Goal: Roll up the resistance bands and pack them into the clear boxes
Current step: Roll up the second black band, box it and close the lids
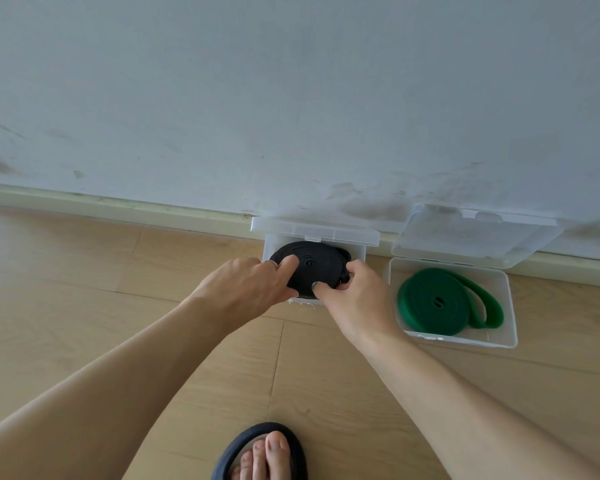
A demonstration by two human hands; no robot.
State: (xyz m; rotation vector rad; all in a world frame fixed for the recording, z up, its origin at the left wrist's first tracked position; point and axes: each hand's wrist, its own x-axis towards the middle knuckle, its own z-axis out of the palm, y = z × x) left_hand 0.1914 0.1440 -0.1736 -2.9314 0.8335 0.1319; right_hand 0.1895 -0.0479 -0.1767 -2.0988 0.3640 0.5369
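Hands meet at the middle of the frame over a clear box [359,252] by the wall: the left hand [243,289] and right hand [352,299] both pinch a coiled black band [312,268], thumbs on top and fingers curled under its edges, holding it right above the open box. Off to the right, a second clear box [499,336] sits with its lid propped open against the wall, and a rolled green band [426,299] lies inside with one loose loop sticking out. Bottom center, a sandaled foot [267,455] rests on the wood floor [84,278].
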